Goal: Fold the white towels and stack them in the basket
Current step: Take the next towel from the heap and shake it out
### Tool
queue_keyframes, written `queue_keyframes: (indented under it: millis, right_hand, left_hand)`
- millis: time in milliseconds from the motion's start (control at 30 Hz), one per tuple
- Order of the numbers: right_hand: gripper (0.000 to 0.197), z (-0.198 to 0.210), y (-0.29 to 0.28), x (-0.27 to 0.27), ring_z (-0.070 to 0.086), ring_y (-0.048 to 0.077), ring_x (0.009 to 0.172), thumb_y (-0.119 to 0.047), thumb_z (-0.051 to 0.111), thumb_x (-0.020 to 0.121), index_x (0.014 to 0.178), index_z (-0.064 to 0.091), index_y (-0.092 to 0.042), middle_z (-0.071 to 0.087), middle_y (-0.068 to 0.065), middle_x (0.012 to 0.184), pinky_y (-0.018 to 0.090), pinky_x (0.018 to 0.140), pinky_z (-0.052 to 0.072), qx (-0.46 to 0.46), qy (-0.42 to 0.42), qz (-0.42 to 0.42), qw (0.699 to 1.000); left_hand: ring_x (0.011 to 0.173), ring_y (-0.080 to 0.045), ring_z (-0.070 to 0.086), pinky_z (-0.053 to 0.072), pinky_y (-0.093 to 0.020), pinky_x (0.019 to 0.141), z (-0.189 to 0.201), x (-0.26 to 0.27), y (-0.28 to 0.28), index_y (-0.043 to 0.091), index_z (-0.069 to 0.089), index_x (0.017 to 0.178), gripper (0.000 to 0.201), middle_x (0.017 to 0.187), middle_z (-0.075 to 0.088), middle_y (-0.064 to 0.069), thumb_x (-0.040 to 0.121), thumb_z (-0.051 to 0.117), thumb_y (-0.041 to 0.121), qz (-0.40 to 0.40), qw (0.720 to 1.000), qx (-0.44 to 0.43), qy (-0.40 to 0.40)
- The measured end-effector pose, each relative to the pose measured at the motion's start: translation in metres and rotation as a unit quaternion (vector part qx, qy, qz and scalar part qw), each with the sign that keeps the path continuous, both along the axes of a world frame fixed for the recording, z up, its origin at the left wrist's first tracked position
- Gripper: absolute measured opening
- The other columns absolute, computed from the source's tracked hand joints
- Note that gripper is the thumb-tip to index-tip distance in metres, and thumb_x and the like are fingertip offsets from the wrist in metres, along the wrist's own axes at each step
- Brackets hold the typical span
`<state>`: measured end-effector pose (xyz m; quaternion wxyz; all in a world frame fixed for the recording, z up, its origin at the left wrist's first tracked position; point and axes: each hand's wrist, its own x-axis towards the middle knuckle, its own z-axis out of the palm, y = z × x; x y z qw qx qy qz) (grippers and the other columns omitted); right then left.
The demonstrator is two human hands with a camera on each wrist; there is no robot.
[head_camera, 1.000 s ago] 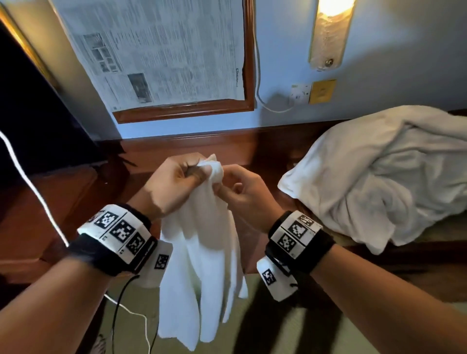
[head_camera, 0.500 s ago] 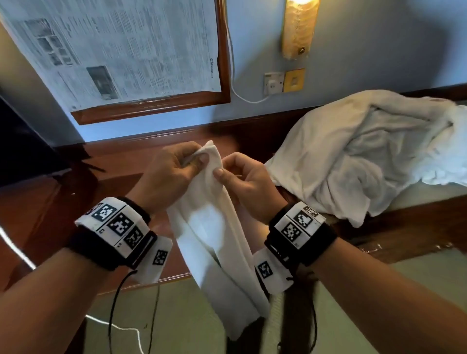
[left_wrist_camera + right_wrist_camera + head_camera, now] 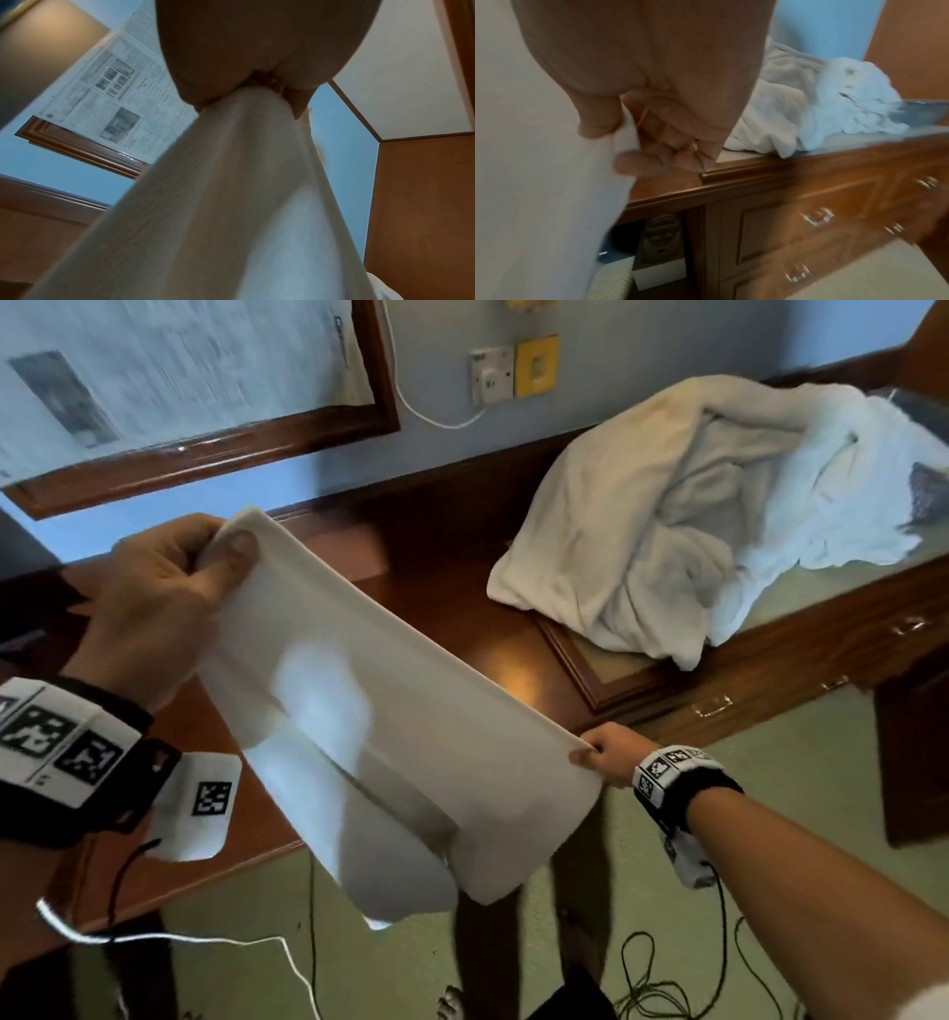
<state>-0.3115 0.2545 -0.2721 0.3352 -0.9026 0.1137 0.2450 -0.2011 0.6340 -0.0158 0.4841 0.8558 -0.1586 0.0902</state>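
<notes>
Towel (image 3: 390, 711) stretched in air between our hands, over desk (image 3: 441, 588) edge; left hand (image 3: 154, 603) pinches one top corner, right hand (image 3: 606, 755) pinches other; we judge step as spreading before first fold; next we bring corners together evenly

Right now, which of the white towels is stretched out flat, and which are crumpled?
The held towel is stretched between the left hand and right hand, each pinching a corner. The other towels lie crumpled on the wooden desk.
</notes>
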Motion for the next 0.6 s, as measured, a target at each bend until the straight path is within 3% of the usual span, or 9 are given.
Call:
queue_keyframes:
  millis: [67, 100, 200, 267, 333, 433, 467, 600]
  right_hand:
    - [0.029, -0.01, -0.013, -0.003, 0.061, 0.017, 0.05, -0.03, 0.059, 0.098, 0.07, 0.06, -0.022, 0.06, -0.004, 0.058, 0.024, 0.051, 0.046, 0.004, 0.01, -0.044, 0.999]
    - [0.027, -0.013, -0.019, -0.004, 0.064, 0.02, 0.054, -0.029, 0.059, 0.098, 0.071, 0.061, -0.021, 0.062, -0.002, 0.06, 0.026, 0.054, 0.049, -0.002, 0.016, -0.052, 0.999]
    - [0.022, -0.013, -0.033, -0.008, 0.067, 0.027, 0.08, -0.025, 0.059, 0.096, 0.074, 0.061, -0.024, 0.067, 0.004, 0.081, 0.027, 0.07, 0.048, -0.079, 0.042, -0.057, 0.994]
    - [0.012, -0.009, -0.041, -0.008, 0.066, 0.027, 0.099, -0.023, 0.058, 0.093, 0.088, 0.069, -0.024, 0.07, 0.007, 0.102, 0.027, 0.079, 0.048, -0.151, 0.073, -0.071, 0.983]
    - [0.021, 0.003, -0.043, 0.001, 0.064, 0.028, 0.11, -0.02, 0.059, 0.091, 0.106, 0.073, -0.022, 0.07, 0.009, 0.117, 0.03, 0.09, 0.049, -0.171, 0.05, -0.087, 0.98]
    - [0.027, 0.054, -0.021, 0.032, 0.062, 0.025, 0.117, -0.019, 0.064, 0.091, 0.118, 0.071, -0.017, 0.068, 0.007, 0.123, 0.034, 0.102, 0.046, -0.078, -0.102, -0.085, 0.988]
    - [0.028, 0.078, -0.007, 0.044, 0.062, 0.021, 0.116, -0.017, 0.065, 0.091, 0.119, 0.07, -0.015, 0.069, 0.006, 0.122, 0.034, 0.104, 0.046, -0.021, -0.162, -0.07, 0.984]
    - [0.038, 0.18, 0.057, 0.076, 0.066, 0.017, 0.109, -0.017, 0.071, 0.089, 0.126, 0.064, -0.018, 0.069, 0.004, 0.12, 0.036, 0.1, 0.051, 0.229, -0.305, 0.052, 0.923]
  left_hand:
    - [0.078, -0.035, 0.064, 0.056, -0.057, 0.072, 0.003, 0.001, 0.008, 0.022, 0.069, 0.098, 0.037, 0.1, 0.067, -0.025, 0.093, 0.06, 0.058, 0.013, 1.0, -0.006, 0.005]
    - [0.08, -0.04, 0.065, 0.056, -0.062, 0.073, 0.005, 0.002, 0.01, 0.025, 0.07, 0.1, 0.038, 0.101, 0.067, -0.025, 0.091, 0.06, 0.061, 0.02, 1.0, -0.006, 0.001]
    - [0.077, -0.029, 0.06, 0.054, -0.056, 0.069, 0.013, 0.002, 0.01, 0.028, 0.07, 0.096, 0.033, 0.102, 0.066, -0.025, 0.093, 0.059, 0.059, 0.035, 0.999, -0.022, -0.029]
    - [0.077, -0.024, 0.057, 0.052, -0.054, 0.067, 0.016, 0.004, 0.006, 0.028, 0.069, 0.094, 0.032, 0.101, 0.065, -0.025, 0.094, 0.058, 0.058, 0.035, 0.998, -0.022, -0.039]
    - [0.074, -0.023, 0.058, 0.054, -0.052, 0.066, 0.017, 0.006, -0.004, 0.024, 0.068, 0.095, 0.031, 0.095, 0.067, -0.021, 0.096, 0.059, 0.053, 0.02, 0.999, -0.013, -0.026]
    - [0.063, -0.005, 0.057, 0.051, -0.025, 0.058, 0.011, 0.002, -0.031, 0.018, 0.067, 0.087, 0.023, 0.073, 0.067, 0.006, 0.101, 0.058, 0.034, -0.044, 0.999, 0.006, 0.008]
    - [0.062, -0.004, 0.057, 0.049, -0.023, 0.057, 0.007, -0.002, -0.044, 0.018, 0.068, 0.088, 0.021, 0.072, 0.066, 0.009, 0.101, 0.057, 0.03, -0.072, 0.997, 0.019, 0.017]
    - [0.067, -0.019, 0.06, 0.052, -0.033, 0.062, -0.008, -0.01, -0.083, 0.019, 0.069, 0.092, 0.017, 0.079, 0.067, -0.002, 0.1, 0.06, 0.03, -0.145, 0.986, 0.078, 0.012]
